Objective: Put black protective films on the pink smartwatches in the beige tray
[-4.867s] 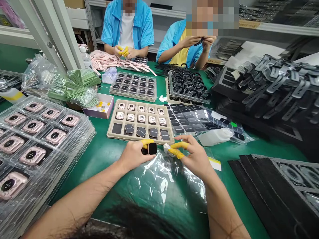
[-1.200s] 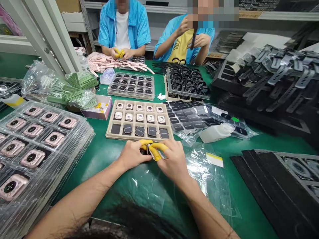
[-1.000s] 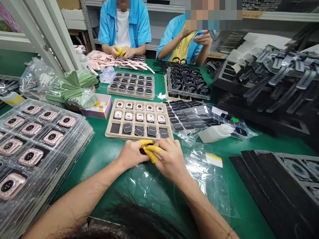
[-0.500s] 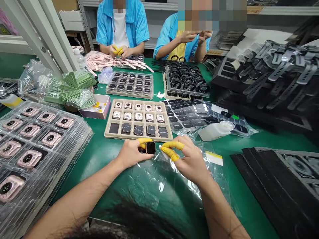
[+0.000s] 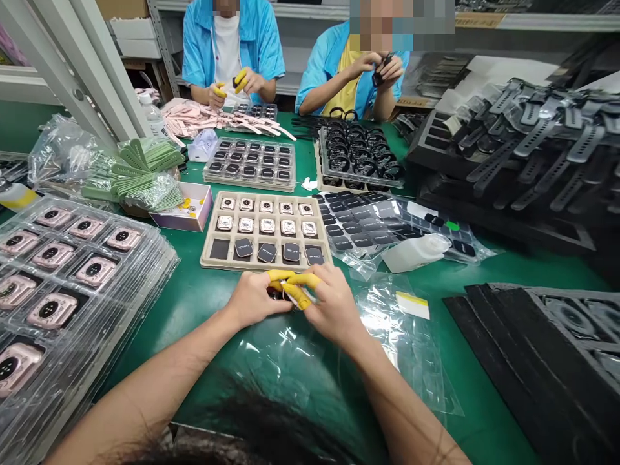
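Note:
My left hand point(image 5: 249, 298) is closed around a smartwatch case point(image 5: 277, 294), just in front of the beige tray. Most of the case is hidden behind fingers. My right hand point(image 5: 334, 307) presses in against it, thumb and forefinger in yellow finger cots pinched together. A sliver of a small white cloth-like piece shows between those fingertips. The beige tray point(image 5: 209, 257) holds two rows of watch cases, backs up. Its near row has several cases with dark printed film and one black slot at the left.
Stacked clear trays point(image 5: 145, 284) of pink watch cases stand left. A white bottle point(image 5: 416, 253) and black film sheets point(image 5: 358, 223) lie right of the beige tray, clear plastic bags point(image 5: 411, 349) nearer. Black foam trays point(image 5: 508, 349) sit right. Two co-workers point(image 5: 232, 51) work opposite.
My right hand has moved left with the white piece, from beside the watch case onto it. The dark screen that showed is now covered by my fingers. My left hand stays nearly still.

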A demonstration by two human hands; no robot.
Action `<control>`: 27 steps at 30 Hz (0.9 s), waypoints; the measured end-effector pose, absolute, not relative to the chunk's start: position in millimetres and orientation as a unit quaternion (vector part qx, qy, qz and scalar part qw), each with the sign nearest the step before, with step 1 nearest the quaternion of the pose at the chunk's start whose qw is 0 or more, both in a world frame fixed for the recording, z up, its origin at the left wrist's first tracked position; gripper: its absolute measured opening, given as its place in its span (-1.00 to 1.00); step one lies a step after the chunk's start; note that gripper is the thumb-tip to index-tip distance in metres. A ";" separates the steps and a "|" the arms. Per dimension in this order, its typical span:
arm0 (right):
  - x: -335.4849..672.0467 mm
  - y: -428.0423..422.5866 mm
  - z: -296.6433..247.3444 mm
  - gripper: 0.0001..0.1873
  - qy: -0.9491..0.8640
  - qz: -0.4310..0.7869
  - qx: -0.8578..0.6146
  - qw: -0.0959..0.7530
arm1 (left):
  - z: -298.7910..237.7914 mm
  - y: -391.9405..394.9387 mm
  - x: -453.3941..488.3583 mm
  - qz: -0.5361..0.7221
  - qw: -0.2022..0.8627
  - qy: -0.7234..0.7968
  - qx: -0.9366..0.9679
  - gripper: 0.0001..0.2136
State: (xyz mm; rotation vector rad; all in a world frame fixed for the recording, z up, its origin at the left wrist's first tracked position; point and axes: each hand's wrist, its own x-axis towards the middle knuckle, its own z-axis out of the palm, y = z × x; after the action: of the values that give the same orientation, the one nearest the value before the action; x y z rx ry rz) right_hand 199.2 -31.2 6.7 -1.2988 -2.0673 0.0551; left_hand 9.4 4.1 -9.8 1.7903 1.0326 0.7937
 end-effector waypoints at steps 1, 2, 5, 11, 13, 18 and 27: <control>200.8 -28.1 4.2 -0.86 -0.785 -0.007 -0.518 0.338 | -9.6 4.1 9.4 0.323 0.452 0.421 0.717 -0.56; 204.3 -25.3 1.9 -0.86 -0.774 -0.033 -0.537 0.333 | -9.1 4.0 9.6 0.326 0.457 0.425 0.710 -0.55; 221.5 -20.4 -2.3 -0.87 -0.744 -0.061 -0.576 0.332 | -6.8 4.0 10.4 0.327 0.466 0.431 0.700 -0.53; 246.5 -27.0 9.2 -0.91 -0.683 -0.037 -0.601 0.413 | -4.4 4.8 10.3 0.321 0.469 0.452 0.688 -0.51; 248.6 -30.4 16.2 -0.91 -0.668 -0.027 -0.608 0.428 | -4.2 4.9 10.2 0.316 0.468 0.459 0.685 -0.51; 238.0 -35.7 21.8 -0.91 -0.700 0.016 -0.572 0.428 | -3.8 4.4 11.4 0.318 0.462 0.469 0.682 -0.50; 183.2 -36.0 4.9 -0.74 -0.795 -0.006 -0.500 0.343 | -5.8 3.7 10.1 0.316 0.398 0.455 0.731 -0.52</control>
State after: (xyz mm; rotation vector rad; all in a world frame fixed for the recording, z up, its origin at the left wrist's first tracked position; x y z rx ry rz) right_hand 183.2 -36.0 4.9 -1.2999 -2.0674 -0.0152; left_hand 10.1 3.7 -5.8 1.8507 1.1530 0.8000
